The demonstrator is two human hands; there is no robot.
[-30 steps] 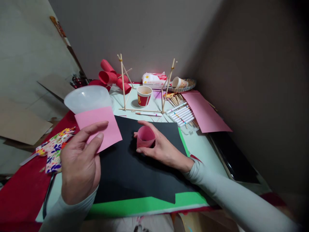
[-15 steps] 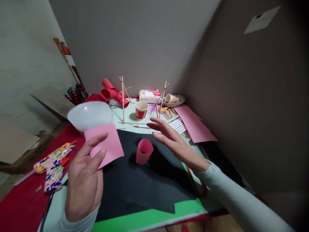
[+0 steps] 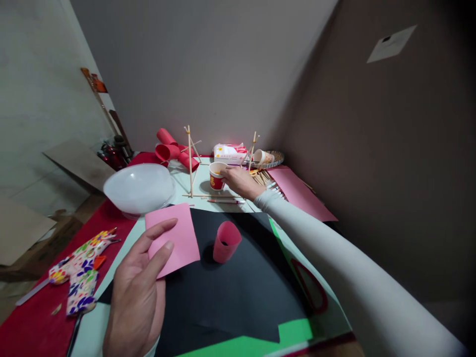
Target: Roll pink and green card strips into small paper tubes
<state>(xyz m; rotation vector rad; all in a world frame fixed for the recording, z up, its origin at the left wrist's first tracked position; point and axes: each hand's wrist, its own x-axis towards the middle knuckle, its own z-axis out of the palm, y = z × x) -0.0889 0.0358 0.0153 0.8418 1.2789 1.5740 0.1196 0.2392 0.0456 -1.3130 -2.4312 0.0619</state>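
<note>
Head view: I hold a pink paper square (image 3: pixel 182 253) in my left hand (image 3: pixel 137 292), just to the left of the pink paper tube (image 3: pixel 226 244), which I take as my mark for everything else. That grip is closed: my thumb and index finger press on the near face of the square, and the rest of my fingers are hidden behind it. The tube is free of both hands, standing with its open end up on the black sheet (image 3: pixel 230 302). Beyond the tube, my right arm stretches forward, and my right hand (image 3: pixel 240 179) is at the right side of the rim of the red and white paper cup (image 3: pixel 216 183). Those fingers are bent in toward one another, but I cannot tell how far apart the tips are, or whether they have hold of anything. Also beyond the tube, on the near side of the cup, lies a white pen (image 3: pixel 226 202); a frame of thin sticks (image 3: pixel 191 173) rises farther off, somewhat left of the tube. Far beyond the tube to the left are the red tubes (image 3: pixel 167 152), in a heap, and nearer on that side sits the whitish bowl (image 3: pixel 137 188). Well left of the tube, the flower-patterned glue gun (image 3: pixel 82 287) rests on the red cloth (image 3: pixel 35 320). To the tube's right and farther back lies a large pink sheet (image 3: pixel 303 196), while the green sheet (image 3: pixel 295 329) shows nearer me than the tube.
</note>
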